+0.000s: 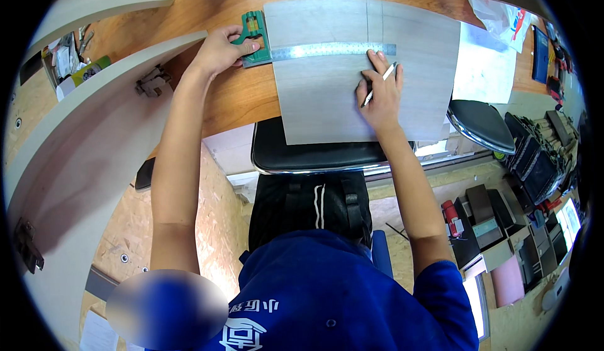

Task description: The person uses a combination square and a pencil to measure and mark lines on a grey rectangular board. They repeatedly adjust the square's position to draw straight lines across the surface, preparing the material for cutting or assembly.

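Observation:
A grey board (327, 105) lies on the wooden table, its near part reaching over a black stool. Across it runs the steel blade (321, 50) of a combination square, whose green head (265, 37) sits against the board's left edge. My left hand (219, 54) is closed round that head, thumb on top. In my right hand (384, 108) is a slim white pen (380, 83), slanting up to the right. Fingertips of this hand rest at the lower edge of the blade, near its right end. Two thin dark lines run from the blade to the board's far edge.
A pale panel (94, 143) with metal hinges stands along the left. The padded black stool (314, 156) is in front of me, with another black seat (481, 124) to the right. White paper (484, 64) and a plastic bag (497, 20) lie right of the board.

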A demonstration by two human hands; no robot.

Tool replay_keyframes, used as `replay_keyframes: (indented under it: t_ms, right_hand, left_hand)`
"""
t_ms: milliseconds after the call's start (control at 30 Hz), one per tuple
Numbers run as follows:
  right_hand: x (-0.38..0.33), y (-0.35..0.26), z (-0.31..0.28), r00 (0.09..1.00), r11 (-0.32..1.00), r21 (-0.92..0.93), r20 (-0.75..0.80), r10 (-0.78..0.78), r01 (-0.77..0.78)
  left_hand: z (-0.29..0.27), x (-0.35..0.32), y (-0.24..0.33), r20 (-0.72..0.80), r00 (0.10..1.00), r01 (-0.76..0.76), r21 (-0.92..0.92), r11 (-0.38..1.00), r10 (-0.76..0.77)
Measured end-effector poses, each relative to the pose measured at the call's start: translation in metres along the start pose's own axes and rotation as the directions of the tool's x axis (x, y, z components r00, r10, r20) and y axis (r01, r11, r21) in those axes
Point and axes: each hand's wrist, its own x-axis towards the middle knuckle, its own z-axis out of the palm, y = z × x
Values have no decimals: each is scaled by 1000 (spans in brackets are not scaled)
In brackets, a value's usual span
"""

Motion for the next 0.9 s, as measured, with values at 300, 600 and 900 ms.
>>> replay_keyframes:
  t_ms: [300,600,900]
  right_hand:
    - [-1,0,2,1000,1000,1,-13,-3,3]
    - [-1,1,1,1000,1000,-23,0,11,-11]
    - [0,0,0,1000,1000,-20,9,18,-18]
  left_hand:
    - [3,6,-4,-57,996,-69,-25,997,67]
    - [2,-4,18,-35,999,-13,4,1000,13]
    - [-4,8,1,-46,991,-110,205,973,122]
